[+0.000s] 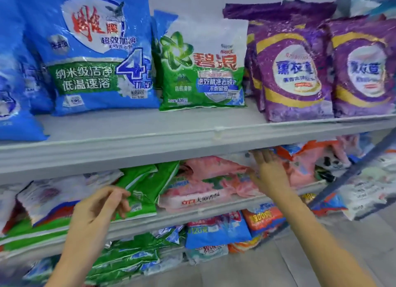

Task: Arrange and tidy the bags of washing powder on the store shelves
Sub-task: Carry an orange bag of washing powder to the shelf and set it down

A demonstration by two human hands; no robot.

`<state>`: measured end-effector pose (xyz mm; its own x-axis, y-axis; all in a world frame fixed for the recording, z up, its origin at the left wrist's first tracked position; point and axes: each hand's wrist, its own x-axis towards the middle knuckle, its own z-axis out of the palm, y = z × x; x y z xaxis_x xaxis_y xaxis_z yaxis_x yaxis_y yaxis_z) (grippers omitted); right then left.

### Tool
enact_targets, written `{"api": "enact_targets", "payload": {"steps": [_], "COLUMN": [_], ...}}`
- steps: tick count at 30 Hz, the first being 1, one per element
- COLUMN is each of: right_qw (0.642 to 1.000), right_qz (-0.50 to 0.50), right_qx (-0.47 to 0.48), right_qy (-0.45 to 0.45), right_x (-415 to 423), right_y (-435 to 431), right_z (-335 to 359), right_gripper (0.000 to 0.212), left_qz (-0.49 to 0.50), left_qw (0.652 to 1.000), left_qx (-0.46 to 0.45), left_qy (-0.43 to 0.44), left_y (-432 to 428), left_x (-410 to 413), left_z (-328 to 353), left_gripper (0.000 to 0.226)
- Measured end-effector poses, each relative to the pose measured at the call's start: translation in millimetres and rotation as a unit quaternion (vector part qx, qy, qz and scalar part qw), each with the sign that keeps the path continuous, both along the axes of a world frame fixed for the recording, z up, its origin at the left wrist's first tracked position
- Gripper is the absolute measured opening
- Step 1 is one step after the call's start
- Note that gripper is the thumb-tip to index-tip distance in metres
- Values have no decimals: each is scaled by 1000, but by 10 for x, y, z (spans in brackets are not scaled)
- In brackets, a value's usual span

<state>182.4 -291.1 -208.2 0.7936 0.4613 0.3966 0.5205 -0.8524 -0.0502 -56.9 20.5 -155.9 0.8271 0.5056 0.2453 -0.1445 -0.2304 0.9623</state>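
Reaching toward the middle shelf (175, 218) in the lower half of the frame, the person had both hands among the slumped bags. The right hand (271, 173), right of centre, lay flat with straight fingers on the pink bags (205, 179), pressing rather than gripping. The left hand (100, 207), at lower left, was loosely curled against the near edge of a tilted green bag (143, 186); whether it actually pinched the film I could not tell. These pouches looked soft and saggy, with glossy plastic that would probably slide and powder that would shift as they were lifted, so a corner hold would likely let them droop. Taking each by both sides of the body, or from underneath, seemed the surer grip. On the upper shelf (150, 145) the blue, green and purple bags stood upright.
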Motion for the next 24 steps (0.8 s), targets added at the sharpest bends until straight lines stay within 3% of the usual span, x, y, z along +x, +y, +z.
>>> {"api": "enact_targets", "payload": {"steps": [3,10,14,20,24], "right_qw": [994,991,982,981,976], "right_qz": [29,66,111,124,121], "right_qx": [-100,-71,-33,-30,19], "right_qy": [-25,-96,-153,-149,-180], "right_x": [243,345,240,-50,-238], "right_y": [-51,-37,-1,-67,-38], "right_z": [-68,45,250,422,622], "right_gripper": [79,60,32,43,19], "left_qz": [28,59,51,29,-25], "left_qw": [1000,998,999,999,999], "left_qx": [2,2,10,-17,-2], "left_qy": [5,15,17,16,21], "left_y": [-101,-80,-134,-248,-389], "left_x": [5,-80,-110,-64,10], "left_z": [37,69,74,7,-85], "left_gripper": [28,28,35,27,16]}}
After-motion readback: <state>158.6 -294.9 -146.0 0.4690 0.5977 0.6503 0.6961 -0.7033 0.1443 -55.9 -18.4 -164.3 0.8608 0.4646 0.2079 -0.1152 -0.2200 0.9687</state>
